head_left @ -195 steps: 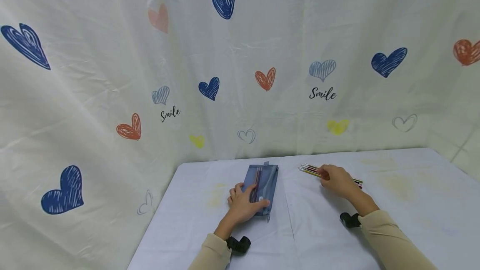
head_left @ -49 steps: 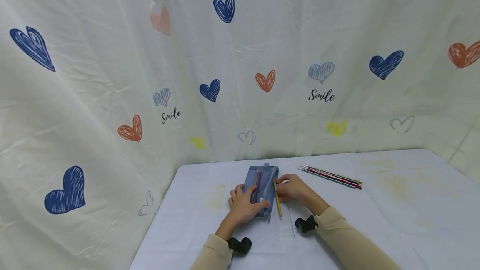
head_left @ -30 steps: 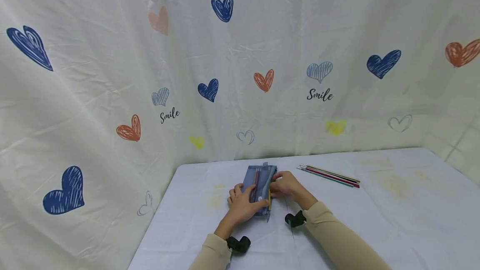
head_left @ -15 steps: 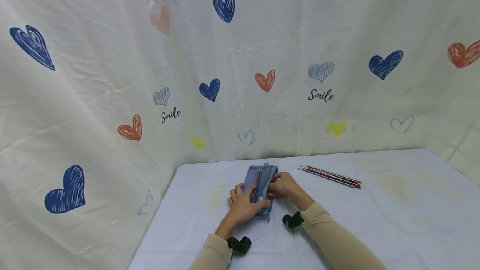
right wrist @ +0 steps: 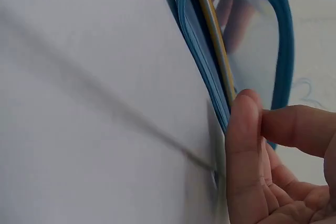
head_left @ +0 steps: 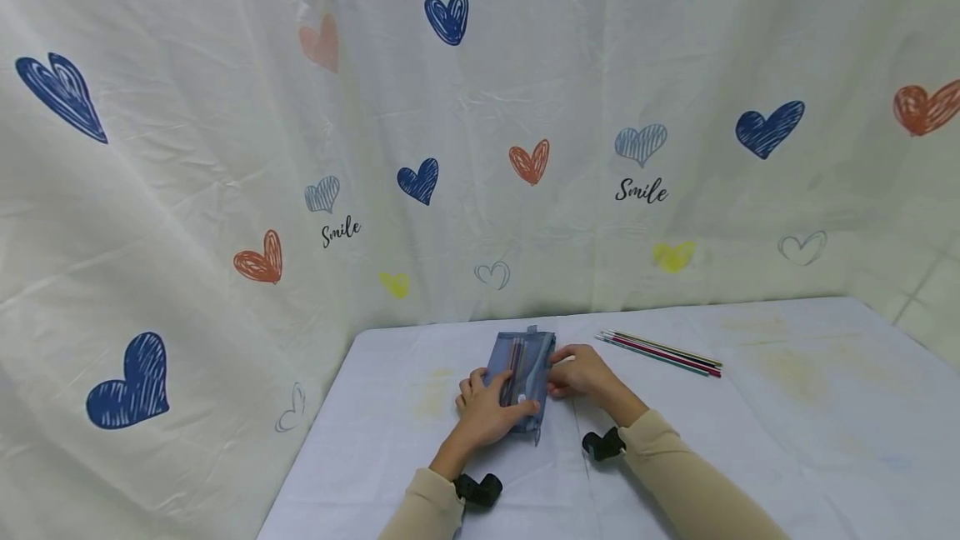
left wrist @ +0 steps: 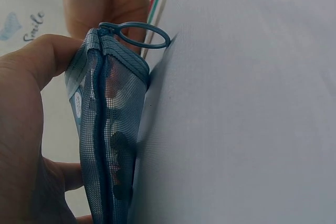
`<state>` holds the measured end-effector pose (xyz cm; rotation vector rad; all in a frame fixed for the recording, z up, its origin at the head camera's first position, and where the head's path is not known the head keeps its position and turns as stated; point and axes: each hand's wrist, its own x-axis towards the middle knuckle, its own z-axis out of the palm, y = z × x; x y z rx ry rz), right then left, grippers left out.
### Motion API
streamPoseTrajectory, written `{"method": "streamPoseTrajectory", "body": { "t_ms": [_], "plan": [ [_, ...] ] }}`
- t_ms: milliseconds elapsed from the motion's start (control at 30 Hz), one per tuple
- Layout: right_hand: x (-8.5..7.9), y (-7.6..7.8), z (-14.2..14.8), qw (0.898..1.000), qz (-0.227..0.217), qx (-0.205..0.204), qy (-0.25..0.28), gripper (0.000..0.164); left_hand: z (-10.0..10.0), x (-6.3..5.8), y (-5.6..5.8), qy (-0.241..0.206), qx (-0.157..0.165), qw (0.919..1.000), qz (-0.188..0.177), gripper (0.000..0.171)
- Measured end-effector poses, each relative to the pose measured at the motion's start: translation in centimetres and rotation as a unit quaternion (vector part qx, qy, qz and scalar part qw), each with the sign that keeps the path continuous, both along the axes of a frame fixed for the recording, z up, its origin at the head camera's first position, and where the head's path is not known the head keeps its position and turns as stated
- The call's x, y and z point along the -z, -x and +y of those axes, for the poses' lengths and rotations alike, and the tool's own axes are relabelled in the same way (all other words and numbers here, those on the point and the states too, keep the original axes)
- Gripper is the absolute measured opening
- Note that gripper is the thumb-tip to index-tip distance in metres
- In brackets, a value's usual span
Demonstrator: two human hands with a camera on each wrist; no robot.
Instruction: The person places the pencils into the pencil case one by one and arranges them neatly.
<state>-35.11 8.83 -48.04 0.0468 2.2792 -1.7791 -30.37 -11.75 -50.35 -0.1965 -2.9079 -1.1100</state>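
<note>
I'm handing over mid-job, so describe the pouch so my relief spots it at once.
Start with the white table below the heart-print curtain. Left of the loose pencils, the pouch lies under the left hand. Unlike those slim pencils, it is broad, blue and see-through.

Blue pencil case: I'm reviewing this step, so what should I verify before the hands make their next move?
1. Blue pencil case steadied: ok, the left hand holds it down.
2. Zip open: ok, its two sides stand apart in the right wrist view.
3. Yellow pencil in the opening: ok, it lies between the zip's sides.
4. Right hand free of that pencil: cannot tell, the pencil's end is hidden.
5. Loose pencils inside the case: not ok, they lie bunched on the table, beyond the right hand.
</note>
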Motion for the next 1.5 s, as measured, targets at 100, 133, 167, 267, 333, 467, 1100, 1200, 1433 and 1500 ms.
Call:
{"method": "streamPoseTrajectory", "body": {
  "t_ms": [100,133,167,267,333,467,1100,1200,1433,1500],
  "plan": [
    [-0.3,-0.3,1.3,0.999,0.021,-0.006,-0.032,0.038,0.0,0.0,0.0,0.001,0.001,1.0,-0.001,0.087],
    [-0.4,-0.3,1.7,0.999,0.029,-0.007,-0.039,0.038,0.0,0.0,0.0,0.002,0.001,1.0,-0.001,0.086],
    [-0.5,-0.4,2.1,0.998,0.038,-0.01,-0.048,0.037,0.0,0.0,0.0,0.003,0.0,1.0,-0.001,0.086],
    [-0.8,-0.6,3.3,0.996,0.06,-0.017,-0.068,0.036,0.0,0.0,0.0,0.004,-0.002,1.0,-0.004,0.086],
    [-1.0,-0.8,4.0,0.995,0.068,-0.018,-0.075,0.036,0.0,0.0,-0.1,0.002,0.001,1.0,-0.007,0.086],
    [-1.2,-0.9,5.5,0.993,0.08,-0.022,-0.089,0.035,-0.1,-0.2,-0.2,-0.002,0.008,0.9999,-0.008,0.087],
    [-1.1,0.2,12.3,0.957,0.18,-0.015,-0.226,0.033,-0.2,-0.2,-0.2,0.001,0.014,0.9999,0.0,0.086],
    [-1.0,0.3,13.2,0.943,0.207,-0.009,-0.26,0.031,-0.2,-0.2,-0.2,0.0,0.014,0.9999,0.001,0.086],
    [-1.2,0.6,14.2,0.926,0.232,-0.005,-0.299,0.027,-0.2,-0.1,-0.1,0.004,0.01,0.9999,0.0,0.086],
    [-1.3,0.6,14.3,0.922,0.233,-0.005,-0.308,0.027,-0.2,-0.1,-0.1,0.003,0.01,0.9999,0.001,0.086]
  ]
}}
